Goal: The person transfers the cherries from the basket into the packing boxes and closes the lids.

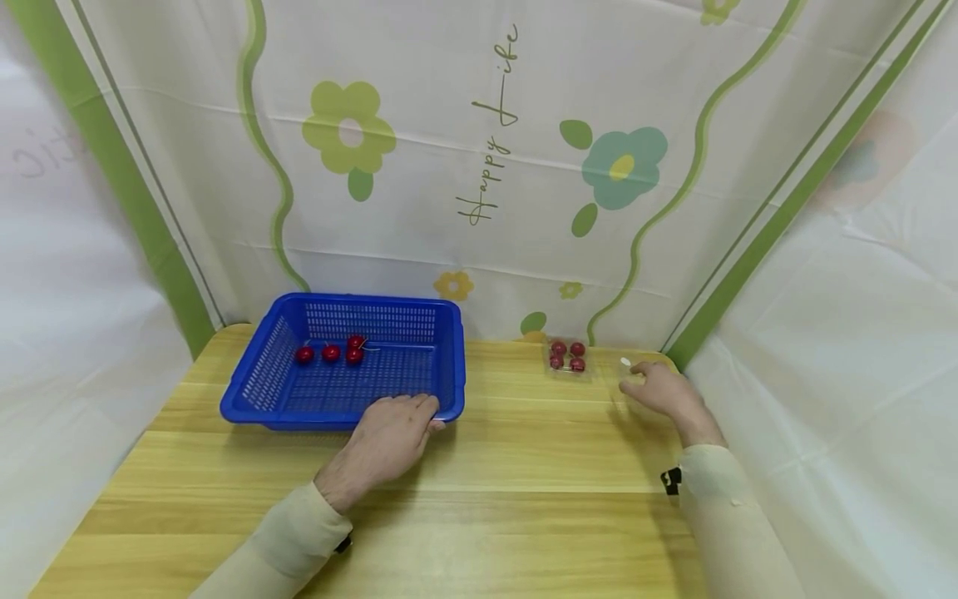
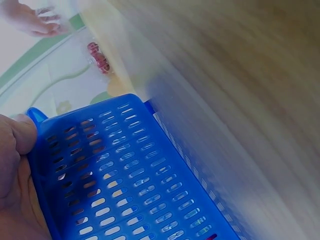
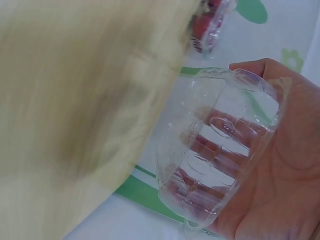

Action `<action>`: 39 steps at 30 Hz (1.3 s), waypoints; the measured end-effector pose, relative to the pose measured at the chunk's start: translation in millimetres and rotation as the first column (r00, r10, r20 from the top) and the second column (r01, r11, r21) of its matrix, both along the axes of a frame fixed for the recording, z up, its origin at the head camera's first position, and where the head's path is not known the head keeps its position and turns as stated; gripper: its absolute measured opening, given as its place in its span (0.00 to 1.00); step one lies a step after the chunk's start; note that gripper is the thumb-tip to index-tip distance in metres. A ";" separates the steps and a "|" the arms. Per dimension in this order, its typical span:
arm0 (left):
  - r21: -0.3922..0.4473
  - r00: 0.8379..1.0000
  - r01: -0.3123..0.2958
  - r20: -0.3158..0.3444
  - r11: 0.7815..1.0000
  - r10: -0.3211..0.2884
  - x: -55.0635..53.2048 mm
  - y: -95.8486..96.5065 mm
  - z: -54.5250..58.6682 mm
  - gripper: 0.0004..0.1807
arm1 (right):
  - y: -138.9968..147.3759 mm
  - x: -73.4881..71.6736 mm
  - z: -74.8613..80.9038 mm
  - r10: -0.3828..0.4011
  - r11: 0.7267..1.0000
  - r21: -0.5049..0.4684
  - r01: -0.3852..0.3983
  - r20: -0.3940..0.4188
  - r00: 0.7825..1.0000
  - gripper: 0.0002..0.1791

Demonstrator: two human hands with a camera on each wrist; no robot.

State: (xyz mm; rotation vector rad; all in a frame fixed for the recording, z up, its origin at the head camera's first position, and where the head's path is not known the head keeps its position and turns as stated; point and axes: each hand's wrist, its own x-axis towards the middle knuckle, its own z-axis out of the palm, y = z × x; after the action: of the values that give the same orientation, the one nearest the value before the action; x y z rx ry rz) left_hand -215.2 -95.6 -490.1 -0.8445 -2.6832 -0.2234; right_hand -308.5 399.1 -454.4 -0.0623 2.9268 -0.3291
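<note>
1 blue basket [image 1: 352, 383], 4 cherries [image 1: 331, 353] inside; left hand [image 1: 395, 434] curled, gripping its rim [image 1: 299, 416]. Right hand [image 1: 662, 391] curled around 1 clear box [image 3: 215, 145].

Right of the blue basket [image 1: 299, 418], the clear box [image 3: 220, 150] in the right hand [image 1: 662, 391] is too faint to trace from the head, while the left wrist view crops the basket and blurs the bench [image 2: 245, 95] beside it.

The plastic basket [image 1: 299, 416] is showing solid blue and its cherries [image 1: 331, 353] are gleaming red. The clamshell [image 3: 220, 145] is looking colourless. The tabletop [image 1: 524, 499] is displaying yellow wood grain; the white curtain [image 1: 419, 50] is bearing green wavy stripes [image 1: 701, 137] and yellow-green, teal and orange flowers [image 1: 599, 166].
</note>
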 end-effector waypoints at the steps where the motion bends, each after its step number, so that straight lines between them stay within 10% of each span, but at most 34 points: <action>1: -0.001 1.000 0.001 0.000 1.000 -0.001 -0.1 0.0 0.1 0.18 | -1.0 1.1 1.7 -0.003 1.000 0.000 0.003 -0.006 1.000 0.40; 39: 0.005 1.000 0.000 -0.009 1.000 0.000 0.2 -0.2 0.8 0.20 | -140.0 26.5 9.9 0.170 0.985 0.004 -0.172 -0.170 0.971 0.35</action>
State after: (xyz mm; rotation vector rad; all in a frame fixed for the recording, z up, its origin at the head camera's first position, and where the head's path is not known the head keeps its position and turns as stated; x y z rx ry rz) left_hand -215.0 -95.8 -489.3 -0.8427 -2.6729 -0.2255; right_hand -282.0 259.0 -444.5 -0.3596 3.0593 -0.3262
